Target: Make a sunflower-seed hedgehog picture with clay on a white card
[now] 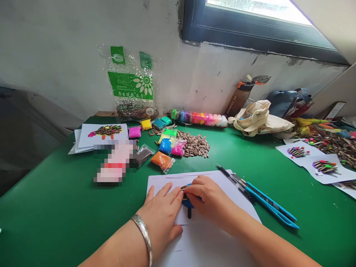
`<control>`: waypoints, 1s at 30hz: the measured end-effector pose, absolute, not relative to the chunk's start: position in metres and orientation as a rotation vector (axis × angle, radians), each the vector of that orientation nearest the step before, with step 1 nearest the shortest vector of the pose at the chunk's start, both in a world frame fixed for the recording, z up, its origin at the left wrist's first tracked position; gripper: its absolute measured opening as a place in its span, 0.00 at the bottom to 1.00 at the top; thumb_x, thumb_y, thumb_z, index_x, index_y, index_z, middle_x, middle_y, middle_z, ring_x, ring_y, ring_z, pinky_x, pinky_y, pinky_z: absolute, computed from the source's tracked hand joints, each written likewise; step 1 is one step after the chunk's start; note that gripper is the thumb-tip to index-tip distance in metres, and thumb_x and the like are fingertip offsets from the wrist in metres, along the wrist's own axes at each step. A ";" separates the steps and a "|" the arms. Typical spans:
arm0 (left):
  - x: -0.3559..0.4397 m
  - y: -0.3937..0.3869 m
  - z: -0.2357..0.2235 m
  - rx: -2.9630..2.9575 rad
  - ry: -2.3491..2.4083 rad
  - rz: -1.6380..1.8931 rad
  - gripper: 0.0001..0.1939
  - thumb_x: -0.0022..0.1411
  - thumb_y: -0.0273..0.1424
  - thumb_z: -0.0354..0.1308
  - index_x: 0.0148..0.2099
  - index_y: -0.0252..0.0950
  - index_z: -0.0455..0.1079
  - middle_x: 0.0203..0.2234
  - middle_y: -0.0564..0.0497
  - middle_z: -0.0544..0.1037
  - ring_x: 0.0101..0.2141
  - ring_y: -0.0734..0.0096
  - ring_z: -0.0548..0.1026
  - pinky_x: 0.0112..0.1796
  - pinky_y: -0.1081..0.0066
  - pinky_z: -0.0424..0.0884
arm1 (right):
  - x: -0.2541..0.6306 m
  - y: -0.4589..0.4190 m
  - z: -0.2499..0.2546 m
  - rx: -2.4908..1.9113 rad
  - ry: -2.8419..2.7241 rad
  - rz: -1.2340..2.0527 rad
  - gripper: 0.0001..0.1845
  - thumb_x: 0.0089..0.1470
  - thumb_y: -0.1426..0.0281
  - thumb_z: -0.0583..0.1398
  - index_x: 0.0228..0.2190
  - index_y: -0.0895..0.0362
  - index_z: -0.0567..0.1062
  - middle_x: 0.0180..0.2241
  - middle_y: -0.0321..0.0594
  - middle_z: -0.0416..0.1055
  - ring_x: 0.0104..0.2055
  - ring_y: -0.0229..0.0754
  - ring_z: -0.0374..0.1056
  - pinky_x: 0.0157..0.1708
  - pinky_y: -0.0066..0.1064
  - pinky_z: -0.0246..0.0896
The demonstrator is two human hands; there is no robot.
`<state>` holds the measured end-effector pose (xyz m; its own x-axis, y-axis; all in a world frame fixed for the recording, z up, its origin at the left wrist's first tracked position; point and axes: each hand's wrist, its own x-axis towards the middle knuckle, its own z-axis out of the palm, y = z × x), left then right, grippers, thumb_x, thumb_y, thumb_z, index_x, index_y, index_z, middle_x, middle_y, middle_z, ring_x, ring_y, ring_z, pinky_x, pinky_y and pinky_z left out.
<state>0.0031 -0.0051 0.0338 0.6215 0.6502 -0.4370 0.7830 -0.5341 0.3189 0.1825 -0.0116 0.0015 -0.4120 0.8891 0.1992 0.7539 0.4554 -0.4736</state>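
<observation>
Where the two hands meet, we see a blue clay shape (187, 202) on the white paper (222, 252), with a short black strip (189, 213) running down from its lower edge. At its upper left, the right hand (204, 196) has its grip pinched on a striped seed (183, 188), partly hidden by the fingers. The left hand (164, 207), a silver bangle (144, 231) on its wrist, lies spread and released on the paper, its index fingertip right beside the seed. Just right of the hands we find a black pen (232, 180) and a blue cutter (269, 204). Beyond the paper, on the green counter (55, 207), we make out an orange clay packet (161, 161), other coloured packets and a seed pile (194, 144). Farther back, a clear seed bag (130, 87) stands against the wall, with a bottle (239, 96) and a cloth bag (257, 118) to its right. We notice seed-covered picture cards (325, 168) at both sides.
</observation>
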 end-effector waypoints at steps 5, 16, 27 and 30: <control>0.003 -0.005 0.036 2.357 1.116 -0.389 0.36 0.53 0.30 0.57 0.64 0.39 0.54 0.62 0.44 0.59 0.63 0.50 0.48 0.57 0.37 0.47 | 0.189 -0.007 0.000 -1.452 -2.222 0.367 0.11 0.53 0.79 0.56 0.31 0.56 0.78 0.27 0.40 0.70 0.32 0.40 0.61 0.32 0.30 0.53; 0.004 -0.005 0.037 2.339 1.117 -0.418 0.36 0.53 0.31 0.56 0.64 0.37 0.53 0.63 0.44 0.56 0.63 0.51 0.46 0.57 0.38 0.45 | 0.186 0.000 -0.007 -1.336 -2.368 0.357 0.12 0.57 0.76 0.55 0.32 0.54 0.78 0.30 0.41 0.69 0.34 0.40 0.58 0.34 0.31 0.54; 0.002 -0.006 0.029 2.365 1.128 -0.358 0.37 0.51 0.31 0.56 0.64 0.38 0.53 0.63 0.44 0.57 0.63 0.51 0.47 0.57 0.39 0.46 | 0.188 0.003 -0.001 -1.323 -2.393 0.441 0.11 0.59 0.73 0.55 0.34 0.54 0.77 0.30 0.40 0.70 0.35 0.41 0.59 0.35 0.31 0.55; 0.002 -0.005 0.032 2.363 1.123 -0.387 0.37 0.52 0.31 0.56 0.64 0.37 0.53 0.63 0.43 0.57 0.63 0.50 0.47 0.57 0.38 0.46 | 0.188 0.004 -0.001 -1.312 -2.406 0.439 0.11 0.59 0.73 0.55 0.32 0.54 0.77 0.29 0.40 0.70 0.35 0.41 0.59 0.35 0.31 0.54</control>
